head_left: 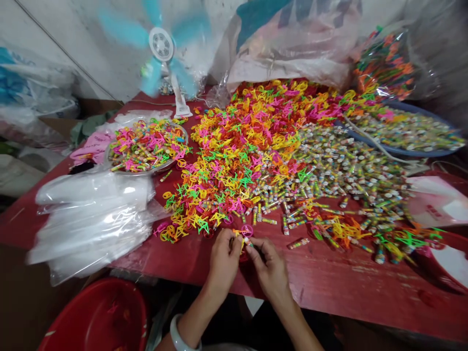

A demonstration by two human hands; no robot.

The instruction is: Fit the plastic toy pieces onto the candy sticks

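Observation:
My left hand point(224, 257) is closed in a pinch on a small yellow plastic piece point(242, 242) near the table's front edge. Against it, my right hand point(269, 267) pinches a small wrapped candy tube point(248, 241), whose pale end meets the yellow piece. A pink plastic ring point(247, 230) shows just beyond the fingertips. Right behind the hands spreads a heap of small plastic pieces point(219, 161) in yellow, pink, green and orange. Many similar wrapped tubes point(340, 161) lie heaped to its right, and one loose tube point(298, 243) lies beside my right hand.
A round tray point(186, 146) of mixed pieces stands at the left, behind clear plastic bags point(98, 219). A fan point(161, 45) spins at the back. A blue basin point(435, 153) of tubes sits at the right. Below the table's left front is a red tub point(98, 317).

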